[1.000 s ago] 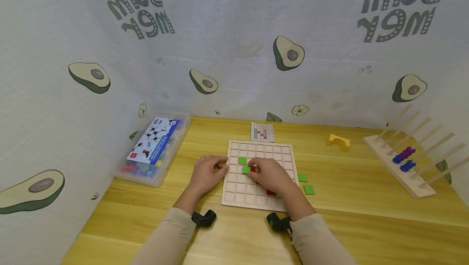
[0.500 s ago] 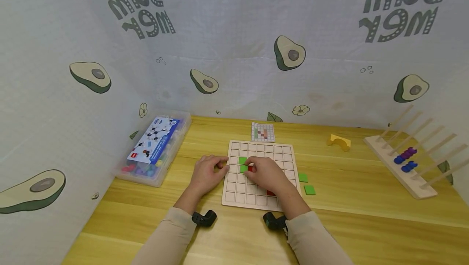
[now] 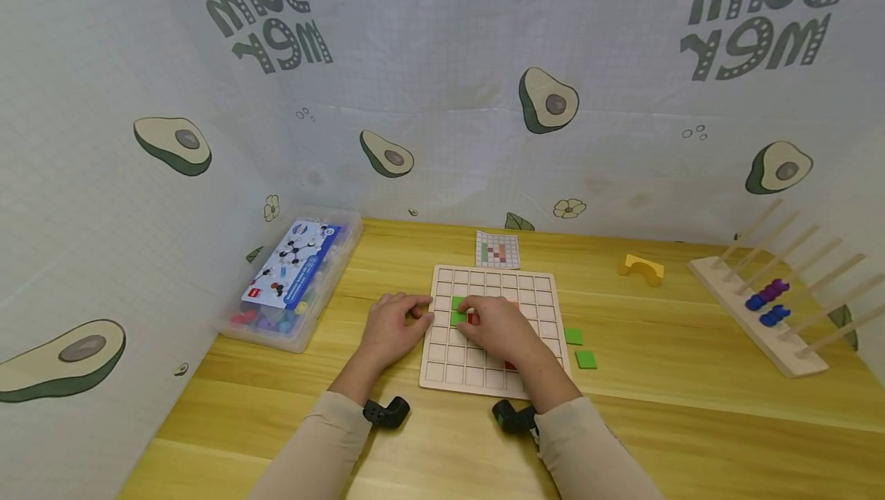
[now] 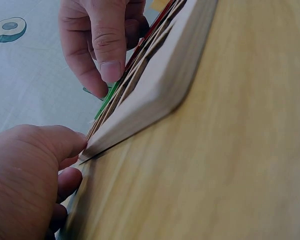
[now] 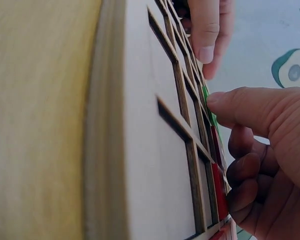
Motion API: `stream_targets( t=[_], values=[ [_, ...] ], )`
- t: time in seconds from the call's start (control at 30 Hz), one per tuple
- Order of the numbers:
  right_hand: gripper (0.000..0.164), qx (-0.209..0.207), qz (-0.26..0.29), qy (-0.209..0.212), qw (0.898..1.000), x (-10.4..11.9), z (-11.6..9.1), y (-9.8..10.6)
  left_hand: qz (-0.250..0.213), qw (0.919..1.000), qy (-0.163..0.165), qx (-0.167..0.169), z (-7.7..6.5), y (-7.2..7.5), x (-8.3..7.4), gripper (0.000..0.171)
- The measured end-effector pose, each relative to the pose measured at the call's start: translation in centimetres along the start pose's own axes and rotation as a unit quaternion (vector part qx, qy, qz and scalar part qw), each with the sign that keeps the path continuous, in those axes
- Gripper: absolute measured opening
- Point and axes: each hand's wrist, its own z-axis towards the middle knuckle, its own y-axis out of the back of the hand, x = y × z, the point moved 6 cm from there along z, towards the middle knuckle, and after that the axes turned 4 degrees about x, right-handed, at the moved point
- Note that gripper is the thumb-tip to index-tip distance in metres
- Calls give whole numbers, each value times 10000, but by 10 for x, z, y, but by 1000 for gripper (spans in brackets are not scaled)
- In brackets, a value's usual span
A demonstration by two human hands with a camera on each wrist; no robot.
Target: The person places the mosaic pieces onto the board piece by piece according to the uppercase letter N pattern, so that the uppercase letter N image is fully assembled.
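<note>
A square wooden grid board (image 3: 448, 374) lies on the table in the head view. Two green tiles sit one in front of the other in its left part, and the thumb and forefinger of my right hand (image 3: 499, 325) pinch the nearer green tile (image 3: 457, 319), which looks level in its cell. Red tiles (image 5: 219, 192) lie beneath this hand, partly hidden by it. My left hand (image 3: 390, 329) rests at the board's left edge, where thumb and forefinger touch the rim. In the left wrist view the thumb and fingers of the right hand reach down to the green tile.
Two loose green tiles (image 3: 586, 360) lie right of the board. Behind it is a small printed grid card (image 3: 496, 250). A plastic box (image 3: 293, 277) stands left; a yellow arch block (image 3: 641, 269) and a peg rack (image 3: 757, 319) with blue and purple pieces are right.
My right hand has moved slightly left with the green tile, which now lines up with the green tile behind it. The left hand has stayed at the board's edge.
</note>
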Motion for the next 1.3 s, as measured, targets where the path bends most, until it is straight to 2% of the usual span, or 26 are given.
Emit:
stream_targets(
  t=[0.23, 0.43, 0.63, 1.03, 1.3],
  values=[
    [21, -54, 295, -165, 9994, -3, -11, 10, 28, 10000, 68, 60, 0, 0, 0, 27],
    [25, 12, 451, -427, 9981, -16, -23, 23, 61, 9999, 79, 15, 1, -1, 1, 28],
    [27, -30, 517, -523, 9973, -39, -37, 34, 32, 10000, 46, -5, 1, 0, 1, 28],
    [35, 10, 634, -983, 9931, -85, -65, 55, -9, 10000, 63, 71, 1, 0, 0, 28],
    [42, 112, 770, -1142, 9904, -112, -76, 65, -7, 10000, 37, 60, 2, -1, 0, 28]
  ],
)
